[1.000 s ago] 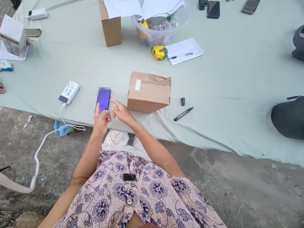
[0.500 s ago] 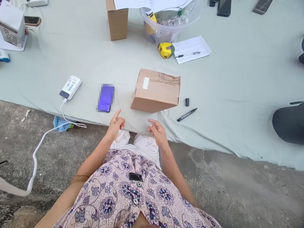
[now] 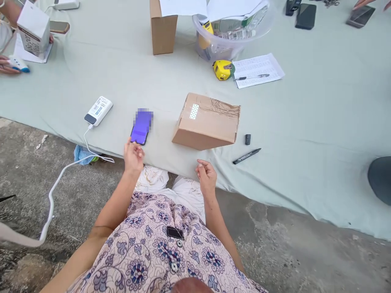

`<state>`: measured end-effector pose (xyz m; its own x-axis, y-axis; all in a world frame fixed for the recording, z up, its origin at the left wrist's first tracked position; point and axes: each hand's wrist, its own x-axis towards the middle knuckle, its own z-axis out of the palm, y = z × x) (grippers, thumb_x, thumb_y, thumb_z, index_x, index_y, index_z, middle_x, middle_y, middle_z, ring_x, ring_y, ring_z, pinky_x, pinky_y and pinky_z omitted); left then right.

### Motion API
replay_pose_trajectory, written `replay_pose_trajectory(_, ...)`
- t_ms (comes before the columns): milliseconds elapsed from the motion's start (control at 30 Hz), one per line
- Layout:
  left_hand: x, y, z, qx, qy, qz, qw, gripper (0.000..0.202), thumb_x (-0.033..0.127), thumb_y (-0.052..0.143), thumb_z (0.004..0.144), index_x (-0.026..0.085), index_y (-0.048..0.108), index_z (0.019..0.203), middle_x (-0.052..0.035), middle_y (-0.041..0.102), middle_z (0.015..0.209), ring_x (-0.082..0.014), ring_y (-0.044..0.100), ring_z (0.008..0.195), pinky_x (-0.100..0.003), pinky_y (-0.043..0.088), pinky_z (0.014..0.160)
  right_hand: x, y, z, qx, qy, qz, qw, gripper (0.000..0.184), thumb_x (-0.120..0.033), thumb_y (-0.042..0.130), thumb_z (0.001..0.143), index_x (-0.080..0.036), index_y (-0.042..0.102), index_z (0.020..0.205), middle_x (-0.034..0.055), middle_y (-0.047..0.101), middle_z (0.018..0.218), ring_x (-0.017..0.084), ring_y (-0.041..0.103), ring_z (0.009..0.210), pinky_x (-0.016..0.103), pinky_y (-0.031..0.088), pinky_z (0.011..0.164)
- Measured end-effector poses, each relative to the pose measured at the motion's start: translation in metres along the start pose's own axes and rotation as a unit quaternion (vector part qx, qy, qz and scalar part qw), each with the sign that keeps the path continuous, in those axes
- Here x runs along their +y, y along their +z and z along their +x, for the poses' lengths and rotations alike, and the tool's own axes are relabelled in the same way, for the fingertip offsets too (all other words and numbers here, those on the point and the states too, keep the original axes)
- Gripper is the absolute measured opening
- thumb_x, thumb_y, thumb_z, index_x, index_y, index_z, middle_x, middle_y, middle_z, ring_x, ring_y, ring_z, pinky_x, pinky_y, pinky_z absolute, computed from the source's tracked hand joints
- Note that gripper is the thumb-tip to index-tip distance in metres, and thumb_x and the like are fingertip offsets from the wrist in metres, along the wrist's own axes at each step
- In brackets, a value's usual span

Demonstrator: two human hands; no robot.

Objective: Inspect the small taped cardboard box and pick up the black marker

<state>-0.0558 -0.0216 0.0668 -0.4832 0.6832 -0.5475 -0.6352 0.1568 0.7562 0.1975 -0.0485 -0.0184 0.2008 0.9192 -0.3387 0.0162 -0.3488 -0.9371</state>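
Note:
My left hand [image 3: 133, 158] is at the table's front edge, its index finger stretched toward the lower edge of a phone with a purple screen [image 3: 141, 127]. Whether the fingertip touches the phone, I cannot tell. The other fingers are loosely bent and hold nothing. My right hand [image 3: 207, 176] hovers by the edge below a brown cardboard box [image 3: 210, 122], apart from it, with fingers loosely curled and nothing seen in them. Right of the box lie an uncapped black marker [image 3: 247, 156] and its cap [image 3: 247, 139].
A white power bank [image 3: 98, 111] with a cable lies left. Behind the box are a yellow tape measure [image 3: 223, 70], paper sheets [image 3: 259, 67] with a pen, a clear plastic basin [image 3: 220, 51] and another carton [image 3: 163, 36]. Other people's hands show at the far left and top right.
My left hand has moved left, to the phone's lower edge. My right hand has shifted slightly down and its fingers are more curled. The view has turned a little; other people's hands have appeared.

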Motion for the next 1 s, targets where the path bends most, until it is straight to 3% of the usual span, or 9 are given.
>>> replay_pose_trajectory(100,-0.011,0.006,-0.011,-0.148,-0.159,0.065,0.974,0.082,0.014,0.073,0.066,0.015,0.046,0.143,0.0085,0.055,0.059,-0.0047,0.039,0.041,-0.018,0.028,0.043,0.003,0.001,0.000,0.006,-0.002,-0.008,1.000,0.036,-0.049,0.062,0.081,-0.020,0.067,0.101,-0.0048,0.057,0.064,0.008,0.040,0.050,0.024,0.033,0.050)
replay_pose_trajectory(167,-0.016,0.010,-0.014,-0.149,-0.165,0.082,0.972,0.082,0.014,0.072,0.067,0.015,0.044,0.144,0.0077,0.056,0.060,-0.0047,0.038,0.042,-0.018,0.029,0.044,0.003,0.000,0.000,0.004,0.002,0.000,1.000,0.036,-0.050,0.063,0.080,-0.020,0.066,0.100,-0.0050,0.057,0.063,0.008,0.041,0.050,0.024,0.033,0.049)
replay_pose_trajectory(267,-0.015,0.017,-0.013,-0.158,-0.108,0.106,0.976,0.071,0.023,0.069,0.073,0.019,0.048,0.141,0.0012,0.065,0.078,-0.0074,0.054,0.056,-0.020,0.041,0.054,-0.004,0.000,-0.001,-0.012,0.022,0.033,0.999,0.038,-0.051,0.067,0.078,-0.020,0.066,0.099,-0.0038,0.060,0.065,0.009,0.048,0.052,0.023,0.038,0.050)
replay_pose_trajectory(367,-0.005,0.024,-0.022,-0.183,0.089,0.218,0.955,0.058,0.039,0.067,0.082,0.024,0.054,0.137,-0.0074,0.067,0.112,-0.0167,0.066,0.099,-0.029,0.052,0.081,-0.029,0.001,-0.006,-0.050,0.005,0.088,0.995,0.040,-0.052,0.071,0.077,-0.022,0.067,0.103,0.0005,0.069,0.078,0.011,0.059,0.061,0.025,0.047,0.056)
replay_pose_trajectory(433,0.005,0.034,-0.038,-0.198,0.300,0.300,0.883,0.066,0.049,0.065,0.085,0.028,0.046,0.145,-0.0104,0.060,0.133,-0.0240,0.058,0.124,-0.038,0.048,0.100,-0.060,0.002,-0.013,-0.102,-0.031,0.131,0.986,0.044,-0.054,0.071,0.080,-0.024,0.066,0.113,0.0024,0.074,0.089,0.012,0.064,0.068,0.027,0.051,0.060)
replay_pose_trajectory(567,0.026,0.070,-0.077,-0.234,0.630,0.360,0.648,0.105,0.072,0.065,0.079,0.033,0.016,0.162,-0.0118,0.036,0.158,-0.0345,0.036,0.146,-0.056,0.031,0.120,-0.135,0.004,-0.027,-0.200,-0.139,0.184,0.952,0.066,-0.079,0.048,0.086,-0.026,0.067,0.119,-0.0001,0.069,0.068,0.013,0.057,0.054,0.030,0.050,0.054)
replay_pose_trajectory(767,-0.011,0.084,-0.062,-0.276,0.681,0.457,0.502,0.110,0.087,0.054,0.075,0.047,-0.002,0.161,0.0028,-0.018,0.173,-0.0401,0.006,0.160,-0.061,0.011,0.127,-0.143,0.010,-0.015,-0.144,-0.154,0.141,0.967,0.073,-0.087,0.032,0.085,-0.023,0.063,0.068,-0.0020,0.052,0.051,0.011,0.047,0.046,0.026,0.042,0.048)
replay_pose_trajectory(867,-0.045,0.043,-0.028,-0.303,0.653,0.486,0.496,0.111,0.084,0.057,0.076,0.041,0.001,0.162,-0.0059,-0.013,0.174,-0.0382,0.005,0.161,-0.059,0.010,0.126,-0.092,0.006,-0.004,-0.137,-0.103,0.044,0.984,0.068,-0.086,0.050,0.079,-0.021,0.061,0.064,-0.0015,0.055,0.052,0.011,0.048,0.048,0.026,0.040,0.048)
replay_pose_trajectory(1000,-0.064,-0.013,0.001,-0.279,0.567,0.530,0.566,0.120,0.078,0.063,0.077,0.029,-0.004,0.164,-0.0221,-0.003,0.172,-0.0411,0.006,0.160,-0.062,0.013,0.124,-0.036,-0.012,0.005,-0.023,-0.026,-0.024,0.999,0.060,-0.081,0.058,0.077,-0.021,0.061,0.069,-0.0026,0.055,0.057,0.011,0.047,0.053,0.027,0.042,0.054)
